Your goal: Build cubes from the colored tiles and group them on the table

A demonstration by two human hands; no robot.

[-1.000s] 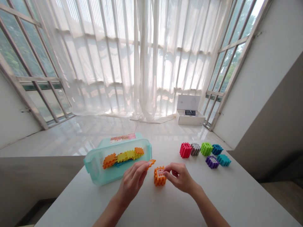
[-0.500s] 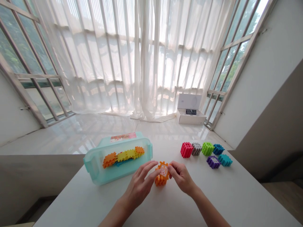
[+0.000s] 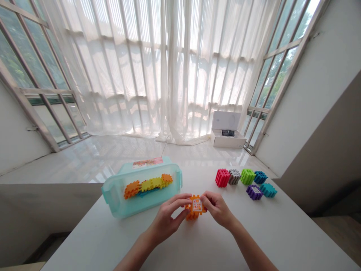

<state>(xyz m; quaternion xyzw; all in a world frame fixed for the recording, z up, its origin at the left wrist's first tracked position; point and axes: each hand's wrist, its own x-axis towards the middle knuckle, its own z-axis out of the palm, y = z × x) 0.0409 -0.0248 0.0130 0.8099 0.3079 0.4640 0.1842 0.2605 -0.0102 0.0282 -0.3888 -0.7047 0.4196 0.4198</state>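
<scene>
1. left hand (image 3: pixel 167 219) is held half-curled against the orange stack (image 3: pixel 193 216), maybe as a brace; actual grip can't be told.
2. top piece (image 3: pixel 197 204) is pinched at its right edge by the right hand (image 3: pixel 218 210), probably for control; stack's set on the table (image 3: pixel 184 248) between them.
3. teal tub (image 3: pixel 117 207) is parked left, presumably within easy reach.
4. coloured stacks (image 3: pixel 247 177) are set off right, likely for elbow room.

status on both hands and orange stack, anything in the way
Left hand at left side of orange stack. Right hand pinching its upper right edge. Teal bin farther left, seemingly not blocking.
</scene>
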